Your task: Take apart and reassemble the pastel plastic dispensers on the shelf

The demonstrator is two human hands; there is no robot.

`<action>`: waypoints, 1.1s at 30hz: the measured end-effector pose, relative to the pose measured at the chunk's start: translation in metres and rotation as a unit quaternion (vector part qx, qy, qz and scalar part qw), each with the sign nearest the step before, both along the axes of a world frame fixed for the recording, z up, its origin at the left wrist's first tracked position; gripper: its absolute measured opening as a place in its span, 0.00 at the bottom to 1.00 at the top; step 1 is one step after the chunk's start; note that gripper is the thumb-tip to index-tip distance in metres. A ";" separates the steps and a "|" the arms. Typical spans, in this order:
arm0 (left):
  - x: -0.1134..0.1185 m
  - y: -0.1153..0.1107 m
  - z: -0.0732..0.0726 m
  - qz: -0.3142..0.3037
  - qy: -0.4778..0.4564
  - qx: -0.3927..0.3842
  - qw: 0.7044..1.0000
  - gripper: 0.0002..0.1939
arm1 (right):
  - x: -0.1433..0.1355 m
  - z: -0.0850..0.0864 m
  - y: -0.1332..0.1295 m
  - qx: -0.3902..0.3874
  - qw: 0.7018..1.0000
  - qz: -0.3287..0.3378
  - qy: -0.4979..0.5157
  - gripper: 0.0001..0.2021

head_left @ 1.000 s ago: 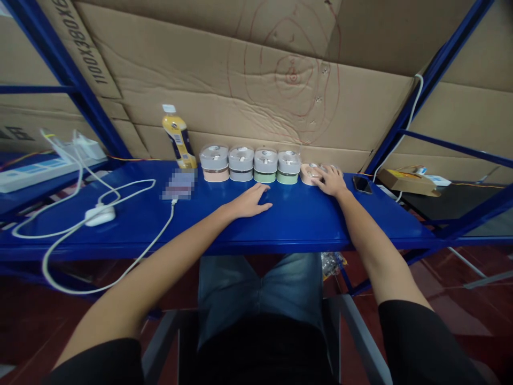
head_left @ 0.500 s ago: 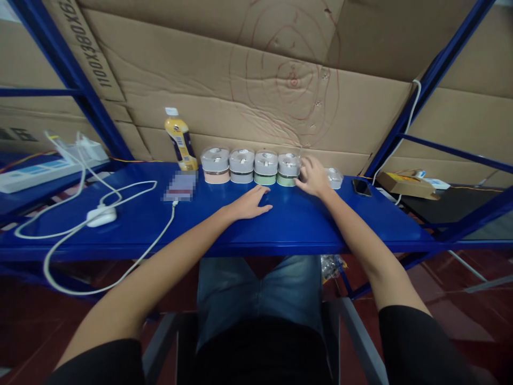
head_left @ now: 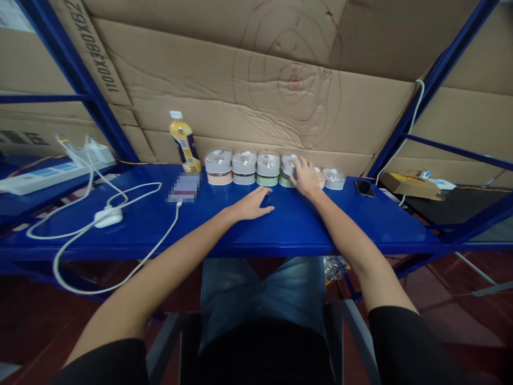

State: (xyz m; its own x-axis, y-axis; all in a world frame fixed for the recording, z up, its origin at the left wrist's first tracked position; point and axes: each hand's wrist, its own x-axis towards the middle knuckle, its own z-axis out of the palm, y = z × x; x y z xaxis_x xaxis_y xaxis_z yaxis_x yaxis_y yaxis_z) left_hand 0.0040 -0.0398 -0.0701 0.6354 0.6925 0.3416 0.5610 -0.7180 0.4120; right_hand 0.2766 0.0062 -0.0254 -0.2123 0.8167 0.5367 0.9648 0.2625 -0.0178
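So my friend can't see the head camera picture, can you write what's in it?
A person's right hand reaches to the fourth of four two-high stacks of small containers on a blue shelf, while the open left hand rests in front. A yellow bottle stands left of the stacks, and a dark phone lies farther right.

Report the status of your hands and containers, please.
Left hand open, empty, on glossy blue tabletop. Right hand touching rightmost grey-topped green oval container. Right hand partly hides low pink rounded container.

Apparently a storeroom or workshop, blue metal shelving [head_left: 296, 230], cardboard backing [head_left: 180, 64] printed 1100X380X62, power strip [head_left: 44, 177], red floor [head_left: 427, 299]
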 end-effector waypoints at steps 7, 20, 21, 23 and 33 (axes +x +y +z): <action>0.004 0.001 0.003 0.014 -0.143 -0.069 0.987 0.32 | 0.039 0.034 -0.012 0.083 0.977 -0.079 0.181 0.40; -0.017 -0.005 0.031 -0.074 -0.210 -0.273 0.936 0.41 | 0.010 0.022 -0.058 -0.292 0.816 0.381 0.322 0.41; -0.018 -0.005 0.030 -0.060 -0.206 -0.245 0.945 0.41 | 0.011 0.022 -0.059 -0.314 0.810 0.384 0.312 0.42; -0.018 -0.004 0.028 -0.034 -0.184 -0.192 0.963 0.43 | 0.010 0.018 -0.062 -0.347 0.810 0.382 0.279 0.44; -0.009 -0.002 0.012 -0.054 -0.120 -0.036 0.991 0.63 | -0.003 0.005 -0.067 -0.169 0.914 0.320 0.185 0.41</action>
State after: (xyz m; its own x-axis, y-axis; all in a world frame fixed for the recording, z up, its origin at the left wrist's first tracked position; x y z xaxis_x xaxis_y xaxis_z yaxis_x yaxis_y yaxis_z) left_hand -0.0052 -0.0415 -0.0583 0.6129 0.6534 0.4443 0.3626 -0.7322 0.5766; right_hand 0.2732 -0.0609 -0.0207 -0.5594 0.7211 0.4087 0.5265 0.6900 -0.4967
